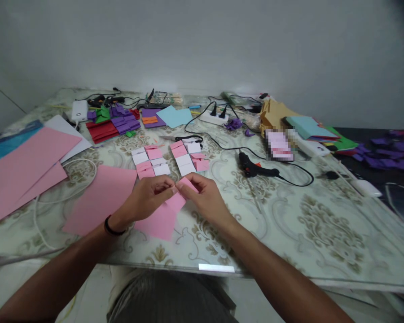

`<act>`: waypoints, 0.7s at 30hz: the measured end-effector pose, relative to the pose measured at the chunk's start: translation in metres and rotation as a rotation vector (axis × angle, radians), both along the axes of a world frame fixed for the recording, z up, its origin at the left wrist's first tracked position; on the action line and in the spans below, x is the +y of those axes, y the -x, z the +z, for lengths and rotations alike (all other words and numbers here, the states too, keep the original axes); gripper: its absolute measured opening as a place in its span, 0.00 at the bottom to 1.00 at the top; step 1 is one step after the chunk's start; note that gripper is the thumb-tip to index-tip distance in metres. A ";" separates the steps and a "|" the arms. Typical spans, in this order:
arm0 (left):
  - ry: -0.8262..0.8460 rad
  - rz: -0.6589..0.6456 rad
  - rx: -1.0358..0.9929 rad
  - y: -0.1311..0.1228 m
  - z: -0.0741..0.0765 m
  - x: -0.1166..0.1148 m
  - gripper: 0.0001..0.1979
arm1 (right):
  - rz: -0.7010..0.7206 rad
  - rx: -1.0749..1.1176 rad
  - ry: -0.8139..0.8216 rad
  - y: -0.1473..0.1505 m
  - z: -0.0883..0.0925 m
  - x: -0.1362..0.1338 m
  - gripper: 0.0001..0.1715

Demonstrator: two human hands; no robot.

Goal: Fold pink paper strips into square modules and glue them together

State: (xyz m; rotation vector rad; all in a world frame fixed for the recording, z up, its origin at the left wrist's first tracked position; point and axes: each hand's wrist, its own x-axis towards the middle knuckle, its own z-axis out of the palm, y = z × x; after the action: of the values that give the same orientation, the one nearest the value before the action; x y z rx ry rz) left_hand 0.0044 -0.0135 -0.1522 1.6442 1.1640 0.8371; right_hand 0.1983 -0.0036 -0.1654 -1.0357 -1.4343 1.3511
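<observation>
Between my two hands is a small piece of pink paper (179, 200), pinched near its upper edge. My left hand (151, 197) has thumb and fingers closed at its left side. My right hand (204, 195) grips the upper right part with the thumb on top. Below them a pink sheet (160, 224) lies on the table, and a larger pink sheet (104, 197) lies partly under my left forearm. Just beyond the hands are two blocks of folded pink and white paper, one on the left (150, 160) and one on the right (189, 157).
A black glue gun (256, 167) lies right with its cord running to a white power strip (213, 117). Scissors (183, 138) rest behind the paper blocks. Pink sheets (27, 170) and a looping white cable (37, 220) are left. A phone (279, 146) lies right.
</observation>
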 end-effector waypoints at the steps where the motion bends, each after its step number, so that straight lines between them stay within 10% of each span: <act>1: -0.012 0.023 -0.012 0.000 0.000 0.001 0.14 | -0.003 0.024 0.015 -0.001 0.001 0.001 0.15; 21: -0.076 0.308 -0.056 -0.002 0.000 0.004 0.28 | -0.076 -0.064 -0.111 -0.003 0.003 0.002 0.16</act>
State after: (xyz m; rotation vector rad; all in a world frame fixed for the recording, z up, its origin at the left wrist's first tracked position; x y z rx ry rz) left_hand 0.0063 -0.0094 -0.1523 1.5116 1.3812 1.1260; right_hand 0.2016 -0.0011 -0.1622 -1.0584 -1.4848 1.1798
